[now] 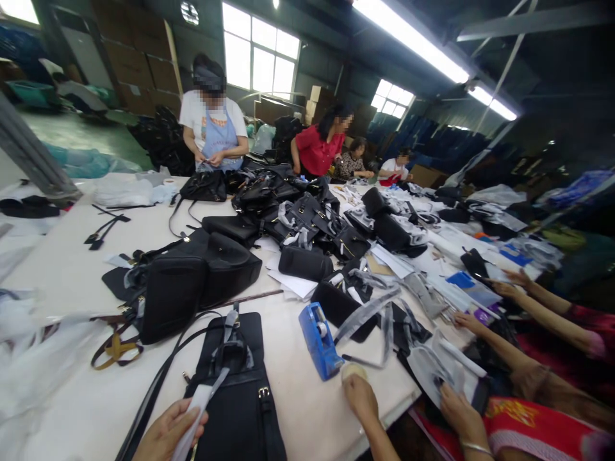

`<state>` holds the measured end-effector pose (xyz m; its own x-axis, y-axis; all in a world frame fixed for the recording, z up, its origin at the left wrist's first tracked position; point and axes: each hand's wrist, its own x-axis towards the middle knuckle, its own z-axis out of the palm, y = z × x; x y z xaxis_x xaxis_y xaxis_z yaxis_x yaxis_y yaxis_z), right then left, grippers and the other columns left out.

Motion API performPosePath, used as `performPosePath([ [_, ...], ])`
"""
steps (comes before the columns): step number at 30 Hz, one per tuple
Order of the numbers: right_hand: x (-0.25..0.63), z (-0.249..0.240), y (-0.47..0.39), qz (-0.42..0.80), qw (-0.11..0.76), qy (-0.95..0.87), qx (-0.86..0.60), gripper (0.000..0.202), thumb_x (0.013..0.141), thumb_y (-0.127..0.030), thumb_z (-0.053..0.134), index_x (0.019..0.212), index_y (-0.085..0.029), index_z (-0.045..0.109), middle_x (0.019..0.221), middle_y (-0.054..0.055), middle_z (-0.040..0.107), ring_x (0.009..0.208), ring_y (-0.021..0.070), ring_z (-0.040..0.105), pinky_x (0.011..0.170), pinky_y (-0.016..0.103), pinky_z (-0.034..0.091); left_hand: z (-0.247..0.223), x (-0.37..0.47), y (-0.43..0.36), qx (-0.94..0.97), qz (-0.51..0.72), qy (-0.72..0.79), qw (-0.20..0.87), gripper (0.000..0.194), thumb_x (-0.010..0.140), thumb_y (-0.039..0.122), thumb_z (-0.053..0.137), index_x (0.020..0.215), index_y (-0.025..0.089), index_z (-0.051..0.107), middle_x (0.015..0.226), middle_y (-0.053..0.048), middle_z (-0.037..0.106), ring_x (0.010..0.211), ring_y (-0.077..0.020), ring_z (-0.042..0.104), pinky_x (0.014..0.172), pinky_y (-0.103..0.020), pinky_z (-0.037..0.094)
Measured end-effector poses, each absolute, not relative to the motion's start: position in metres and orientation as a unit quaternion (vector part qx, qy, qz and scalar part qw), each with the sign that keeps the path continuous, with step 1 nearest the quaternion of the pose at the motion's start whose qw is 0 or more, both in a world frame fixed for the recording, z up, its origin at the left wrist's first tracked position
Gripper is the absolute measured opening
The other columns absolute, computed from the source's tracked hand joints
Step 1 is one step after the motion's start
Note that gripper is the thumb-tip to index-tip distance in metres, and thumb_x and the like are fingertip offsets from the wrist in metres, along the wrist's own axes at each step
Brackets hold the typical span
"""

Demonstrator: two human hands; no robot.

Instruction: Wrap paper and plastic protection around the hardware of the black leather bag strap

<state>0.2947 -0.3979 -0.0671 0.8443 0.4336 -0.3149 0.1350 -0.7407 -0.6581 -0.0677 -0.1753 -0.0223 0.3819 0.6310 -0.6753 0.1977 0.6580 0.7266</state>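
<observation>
My left hand (170, 430) is closed on a folded white strip (196, 410), thumb on top. The strip lies over a black bag (247, 397) that rests flat on the table, with a gold buckle and clear film around its handle. Close to the table's front edge, my right hand (361, 396) has its fingers curled against a pale roll of tape (354, 372). Just beyond that roll stands a blue tape dispenser (319, 339). A long black strap (161, 378) runs along the left side of the flat bag.
Black bags (192, 275) stand at the left, and a large heap of bags (293, 211) covers the middle. A co-worker's hand (461, 410) holds a film-wrapped piece at the right. Other people work along the far side. Loose straps (108, 227) lie at the far left.
</observation>
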Motion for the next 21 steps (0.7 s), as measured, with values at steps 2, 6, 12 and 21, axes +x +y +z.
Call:
performPosePath([
  [2, 0.285, -0.064, -0.399, 0.216, 0.308, -0.201, -0.904, 0.022, 0.069, -0.037, 0.052, 0.051, -0.025, 0.049, 0.055, 0.004, 0.056, 0.061, 0.0228, 0.057, 0.061, 0.033, 0.041, -0.018, -0.069, -0.177, 0.393, 0.161, 0.517, 0.743, 0.043, 0.068, 0.049, 0.073, 0.092, 0.016, 0.062, 0.077, -0.003, 0.07, 0.067, -0.0175, 0.063, 0.065, -0.027, 0.049],
  [6, 0.24, -0.044, -0.359, 0.265, 0.352, -0.327, -0.836, 0.027, 0.082, -0.047, 0.046, 0.079, -0.024, 0.062, 0.067, 0.003, 0.061, 0.064, 0.0215, 0.057, 0.064, 0.031, 0.044, -0.015, -0.069, -0.178, 0.409, 0.195, 0.478, 0.753, 0.034, 0.077, 0.047, 0.065, 0.088, 0.015, 0.059, 0.074, -0.003, 0.068, 0.061, -0.0138, 0.059, 0.058, -0.023, 0.043],
  [12, 0.126, 0.006, -0.256, 0.423, 0.406, -0.498, -0.639, 0.023, 0.09, -0.035, 0.046, 0.09, -0.023, 0.065, 0.075, 0.0, 0.06, 0.066, 0.015, 0.056, 0.06, 0.023, 0.042, -0.014, -0.07, -0.182, 0.416, 0.219, 0.472, 0.746, 0.032, 0.079, 0.044, 0.063, 0.09, 0.014, 0.057, 0.074, -0.003, 0.067, 0.06, -0.013, 0.058, 0.057, -0.023, 0.04],
  [21, 0.089, 0.003, -0.21, 0.347, 0.327, -0.639, -0.603, 0.02, 0.089, -0.02, 0.044, 0.085, -0.023, 0.063, 0.08, 0.0, 0.063, 0.075, 0.0151, 0.06, 0.069, 0.024, 0.04, -0.015, -0.072, -0.185, 0.441, 0.265, 0.466, 0.72, 0.032, 0.081, 0.046, 0.06, 0.091, 0.016, 0.057, 0.069, -0.002, 0.064, 0.059, -0.0135, 0.057, 0.056, -0.024, 0.039],
])
